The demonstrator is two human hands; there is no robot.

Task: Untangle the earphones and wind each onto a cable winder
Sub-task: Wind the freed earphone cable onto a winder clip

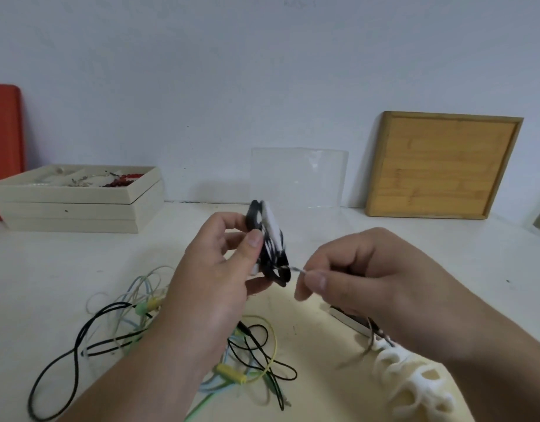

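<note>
My left hand (215, 269) grips a black cable winder (270, 242) wrapped in white cable, holding it upright above the table. My right hand (363, 272) pinches the white cable's short free end (297, 270) just right of the winder's lower edge. Below my left forearm lies a tangle of earphones (134, 324) on the table, with black, yellow, green and pale blue cords mixed together. White cable winders (408, 379) lie at the lower right under my right wrist.
A stack of cream trays (77, 205) with small items stands at the back left, a red board (3, 132) behind it. A clear plastic sheet (299, 178) and a wooden framed board (439, 166) lean on the wall.
</note>
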